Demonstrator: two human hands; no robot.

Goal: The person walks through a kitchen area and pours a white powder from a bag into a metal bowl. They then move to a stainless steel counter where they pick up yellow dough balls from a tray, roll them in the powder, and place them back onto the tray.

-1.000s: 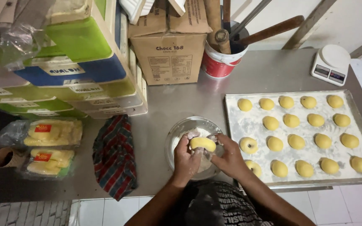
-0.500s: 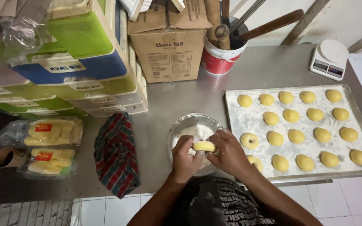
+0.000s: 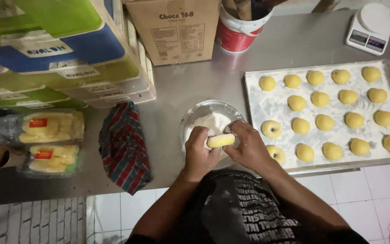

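Note:
Both my hands hold one pale yellow piece of dough over a clear glass bowl of white flour. My left hand grips its left end and my right hand grips its right end. The dough is stretched into a short log between my fingers. Just to the right lies a floured metal baking tray with several round yellow dough balls set in rows; two near its left edge have a dent in the middle.
A striped red and dark cloth lies left of the bowl. Two bags of yellow sticks and a cardboard tube sit far left. Stacked boxes, a brown carton, a red tub and a white scale line the back.
The dough has gone from a rounder lump to a longer log between my hands. My hands stay over the bowl. The view has shifted a little.

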